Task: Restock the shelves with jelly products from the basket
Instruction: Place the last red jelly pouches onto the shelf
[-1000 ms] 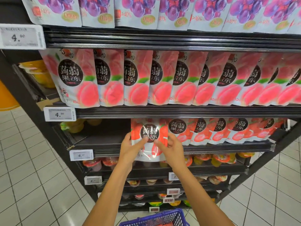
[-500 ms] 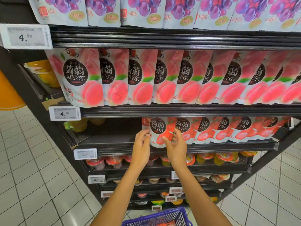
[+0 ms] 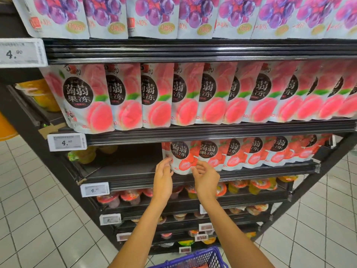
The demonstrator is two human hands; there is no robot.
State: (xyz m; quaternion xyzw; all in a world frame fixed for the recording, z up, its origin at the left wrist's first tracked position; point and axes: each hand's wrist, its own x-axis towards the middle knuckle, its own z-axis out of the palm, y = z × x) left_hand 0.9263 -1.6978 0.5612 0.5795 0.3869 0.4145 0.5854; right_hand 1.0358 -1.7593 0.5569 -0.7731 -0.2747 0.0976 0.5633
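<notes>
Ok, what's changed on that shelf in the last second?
The strawberry jelly pouch moved from both hands onto the shelf, standing at the left end of its row. The left hand and right hand have let go and hang just before it. Peach pouches, grape pouches and basket stayed put.

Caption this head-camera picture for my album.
Left hand and right hand at the leftmost red jelly pouch on a part-filled shelf, blue basket below.
</notes>
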